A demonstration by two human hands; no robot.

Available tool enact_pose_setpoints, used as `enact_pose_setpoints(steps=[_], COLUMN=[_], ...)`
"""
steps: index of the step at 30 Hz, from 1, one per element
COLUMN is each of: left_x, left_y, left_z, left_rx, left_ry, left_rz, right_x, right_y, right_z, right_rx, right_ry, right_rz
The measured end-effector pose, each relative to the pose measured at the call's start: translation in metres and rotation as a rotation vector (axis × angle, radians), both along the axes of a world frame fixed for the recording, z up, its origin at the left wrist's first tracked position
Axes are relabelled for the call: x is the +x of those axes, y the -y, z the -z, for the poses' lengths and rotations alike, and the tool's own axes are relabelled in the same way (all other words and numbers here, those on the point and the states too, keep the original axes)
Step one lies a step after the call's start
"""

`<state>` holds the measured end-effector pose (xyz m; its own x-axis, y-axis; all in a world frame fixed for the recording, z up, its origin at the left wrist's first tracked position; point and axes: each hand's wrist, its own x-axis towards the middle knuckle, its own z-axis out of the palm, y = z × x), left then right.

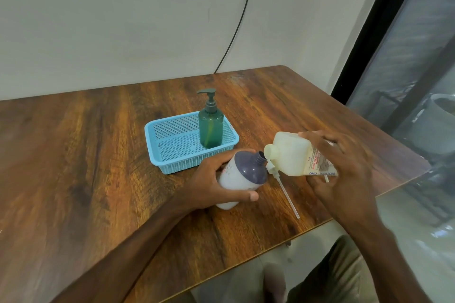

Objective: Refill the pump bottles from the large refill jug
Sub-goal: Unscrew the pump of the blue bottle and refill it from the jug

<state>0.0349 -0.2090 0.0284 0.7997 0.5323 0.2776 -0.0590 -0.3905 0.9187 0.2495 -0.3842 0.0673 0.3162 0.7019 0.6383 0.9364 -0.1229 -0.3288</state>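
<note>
Head view: left hand [216, 179] curls fingers + thumb round white pump bottle [242, 174], tilted so open neck meets refill jug [293, 155] spout. Right hand [344, 167] fingers wrap jug, tipped to pour. Pump [286, 192] lies on table [98, 155]; 1 green pump bottle [211, 128] waits in blue basket [172, 166].

A plain indoor room, a home or small office (nothing settles which): a wood-grain bench [98, 155] stands in the corner of bare off-white walls [123, 19]. A black cable [244, 5] hangs down behind it, and a dark-framed glass panel [423, 32] runs along the right side.
</note>
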Motion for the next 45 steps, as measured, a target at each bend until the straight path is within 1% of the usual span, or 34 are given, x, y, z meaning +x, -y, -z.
enact_pose_setpoints(steps=[9, 22, 32, 38, 45], left_x=[0.0, 0.0, 0.0, 0.0, 0.0], left_y=[-0.001, -0.002, -0.001, -0.001, -0.002], left_z=[0.004, 0.003, 0.002, 0.001, 0.002], left_rx=[-0.001, 0.014, 0.038, 0.055, 0.054], left_ry=[0.001, -0.001, 0.002, -0.002, 0.001], left_rz=[-0.007, 0.0, -0.015, -0.025, -0.018], right_x=[-0.003, -0.005, -0.006, -0.003, -0.002], right_y=[-0.003, -0.003, -0.004, -0.006, -0.006], right_z=[-0.008, -0.019, -0.025, -0.02, -0.021], right_rx=[-0.002, 0.019, -0.005, 0.001, 0.002], right_ry=[0.027, 0.044, 0.049, 0.072, 0.084], right_rz=[0.005, -0.047, -0.057, -0.023, -0.043])
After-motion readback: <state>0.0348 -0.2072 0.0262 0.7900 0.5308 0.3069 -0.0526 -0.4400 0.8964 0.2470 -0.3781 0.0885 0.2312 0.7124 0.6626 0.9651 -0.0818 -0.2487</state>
